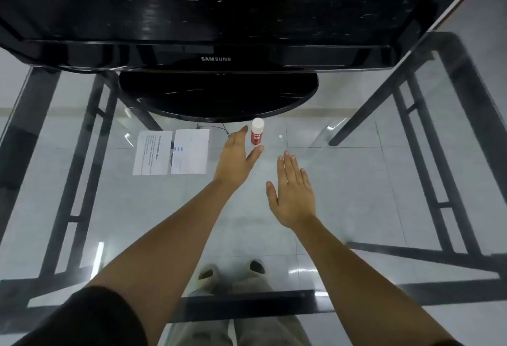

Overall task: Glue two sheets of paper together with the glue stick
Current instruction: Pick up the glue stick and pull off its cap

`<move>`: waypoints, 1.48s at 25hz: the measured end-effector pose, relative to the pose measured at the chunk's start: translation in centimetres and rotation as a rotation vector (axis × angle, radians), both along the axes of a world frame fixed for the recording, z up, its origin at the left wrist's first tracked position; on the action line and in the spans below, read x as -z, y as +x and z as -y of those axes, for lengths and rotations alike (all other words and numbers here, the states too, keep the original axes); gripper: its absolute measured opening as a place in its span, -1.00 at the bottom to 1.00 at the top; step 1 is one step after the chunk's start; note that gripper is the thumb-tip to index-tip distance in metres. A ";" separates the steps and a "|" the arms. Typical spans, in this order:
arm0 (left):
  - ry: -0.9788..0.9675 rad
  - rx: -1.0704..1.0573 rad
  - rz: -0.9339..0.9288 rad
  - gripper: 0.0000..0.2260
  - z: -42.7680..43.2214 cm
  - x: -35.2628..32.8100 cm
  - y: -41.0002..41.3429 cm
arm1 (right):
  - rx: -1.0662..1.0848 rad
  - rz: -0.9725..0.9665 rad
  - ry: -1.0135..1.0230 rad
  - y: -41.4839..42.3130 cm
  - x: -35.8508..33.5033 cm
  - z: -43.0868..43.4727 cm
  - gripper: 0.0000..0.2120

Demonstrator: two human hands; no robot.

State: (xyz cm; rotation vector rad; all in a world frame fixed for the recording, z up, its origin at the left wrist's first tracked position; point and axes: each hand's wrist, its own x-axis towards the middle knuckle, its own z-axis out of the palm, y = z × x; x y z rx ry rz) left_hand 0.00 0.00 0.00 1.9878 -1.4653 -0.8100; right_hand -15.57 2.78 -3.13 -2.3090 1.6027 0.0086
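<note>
A red glue stick point(257, 135) with a white cap stands upright on the glass table, just in front of the monitor base. My left hand point(237, 155) is open right beside it on its left, thumb and fingers apart around its lower part, not clearly touching. My right hand point(293, 192) is flat and open, nearer to me and to the right, holding nothing. Two sheets of paper lie side by side left of the hands: one with printed text point(152, 153) and one mostly blank with small blue marks point(190, 152).
A large black Samsung monitor point(216, 16) fills the back, its round base point(219, 93) on the glass table point(356, 181). Dark metal table legs show through the glass at both sides. My legs and slippers show below the glass.
</note>
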 end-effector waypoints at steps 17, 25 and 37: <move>-0.099 0.111 -0.137 -0.74 -3.6 -4.1 1.4 | 0.413 0.704 0.191 -0.5 -7.2 3.8 -0.66; -0.114 0.151 -0.125 -0.69 -4.9 -5.6 1.8 | 0.300 0.953 0.314 3.7 -11.7 4.9 -0.78; -0.040 0.080 -0.087 -0.68 -5.6 -4.2 4.3 | 0.316 0.710 0.124 3.9 -8.1 7.9 -0.64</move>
